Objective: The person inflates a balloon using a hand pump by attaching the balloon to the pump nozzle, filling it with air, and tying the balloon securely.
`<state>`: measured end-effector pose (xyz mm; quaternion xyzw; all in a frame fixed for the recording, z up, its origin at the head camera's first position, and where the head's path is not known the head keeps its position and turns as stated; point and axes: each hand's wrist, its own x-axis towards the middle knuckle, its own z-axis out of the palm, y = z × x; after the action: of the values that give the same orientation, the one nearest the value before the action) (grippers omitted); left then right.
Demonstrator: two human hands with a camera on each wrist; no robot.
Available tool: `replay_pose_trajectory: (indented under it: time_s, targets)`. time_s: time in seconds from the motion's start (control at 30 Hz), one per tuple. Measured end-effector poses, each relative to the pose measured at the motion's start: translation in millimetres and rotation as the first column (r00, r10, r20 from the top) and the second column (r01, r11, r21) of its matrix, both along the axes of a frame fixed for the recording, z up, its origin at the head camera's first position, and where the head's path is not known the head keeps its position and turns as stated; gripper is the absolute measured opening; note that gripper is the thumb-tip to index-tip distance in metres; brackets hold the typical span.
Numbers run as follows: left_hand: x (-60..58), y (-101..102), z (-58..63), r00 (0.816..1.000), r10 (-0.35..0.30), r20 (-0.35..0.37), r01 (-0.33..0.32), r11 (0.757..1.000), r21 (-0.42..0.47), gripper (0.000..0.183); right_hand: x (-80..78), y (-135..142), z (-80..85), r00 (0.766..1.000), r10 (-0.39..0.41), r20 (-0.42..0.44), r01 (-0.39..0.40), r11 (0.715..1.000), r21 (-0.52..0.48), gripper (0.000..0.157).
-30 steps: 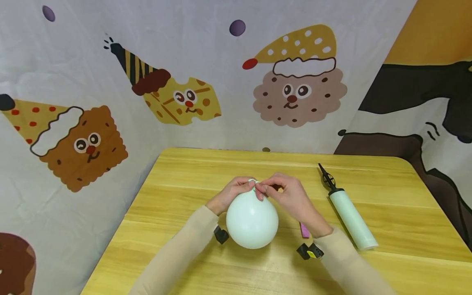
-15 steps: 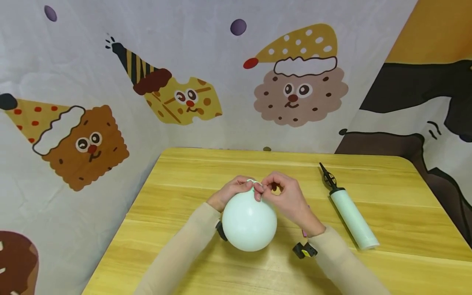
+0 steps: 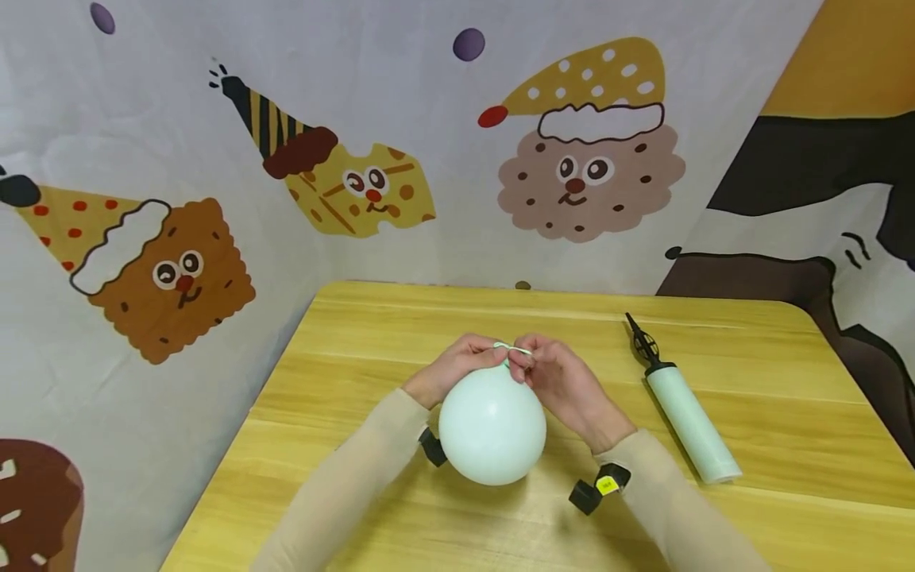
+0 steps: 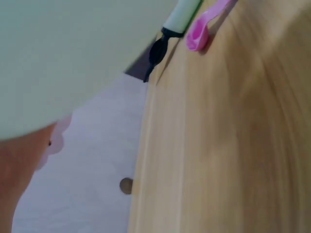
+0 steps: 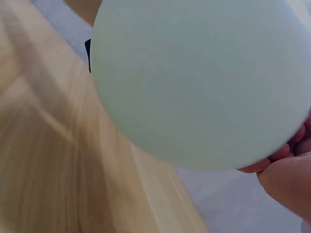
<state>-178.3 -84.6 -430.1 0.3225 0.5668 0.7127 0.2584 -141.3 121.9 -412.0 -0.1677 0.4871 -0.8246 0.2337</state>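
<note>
A round, inflated pale mint balloon (image 3: 493,429) is held up over the table with its neck (image 3: 511,347) at the top. My left hand (image 3: 455,368) grips the neck from the left, thumb over it. From the right, the fingers of my right hand (image 3: 569,389) pinch the stretched mouth end, which shows as a thin mint strand between both hands. In the left wrist view the balloon (image 4: 63,53) covers most of the left hand. The right wrist view shows the balloon (image 5: 204,87) hiding part of the right hand (image 5: 291,174).
On the wooden table (image 3: 343,334), a mint hand pump (image 3: 692,421) with a black nozzle lies to the right. A limp pink balloon (image 4: 197,36) lies near the pump, hidden in the head view. A cartoon-printed cloth (image 3: 457,262) hangs behind the table.
The right hand's fingers have shifted about the neck, and the strand of the mouth now stretches further right. The right forearm has come over the pink balloon, hiding it in the head view.
</note>
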Motion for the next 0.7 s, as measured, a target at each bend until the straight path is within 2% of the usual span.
replay_pose_trajectory:
  time_s: [0.1, 0.23, 0.4, 0.5, 0.7]
  targets:
    - [1.2, 5.8, -0.5, 0.997, 0.079, -0.005, -0.079, 0.997, -0.026, 0.034, -3.4, 2.7, -3.3, 0.999, -0.024, 0.025, 0.024, 1.000, -0.004, 0.025]
    - [3.9, 11.6, -1.6, 0.983, 0.183, -0.008, -0.183, 0.982, -0.043, 0.036, -8.4, 7.5, -8.1, 0.999, -0.022, 0.023, 0.022, 1.000, 0.017, 0.024]
    - [5.5, 14.9, -0.3, 0.952, 0.299, 0.070, -0.293, 0.953, -0.081, 0.029, -12.4, 14.2, -9.5, 0.999, -0.053, 0.002, 0.053, 0.993, 0.106, 0.018]
    - [4.6, 15.4, 0.6, 0.930, 0.344, 0.127, -0.332, 0.938, -0.101, 0.021, -12.7, 17.1, -9.2, 0.998, -0.066, -0.016, 0.068, 0.982, 0.176, 0.017]
    - [4.8, 12.5, -0.1, 0.910, 0.379, 0.168, -0.361, 0.924, -0.124, 0.017, -11.2, 20.8, -10.8, 0.995, -0.023, -0.101, 0.050, 0.959, 0.280, 0.013]
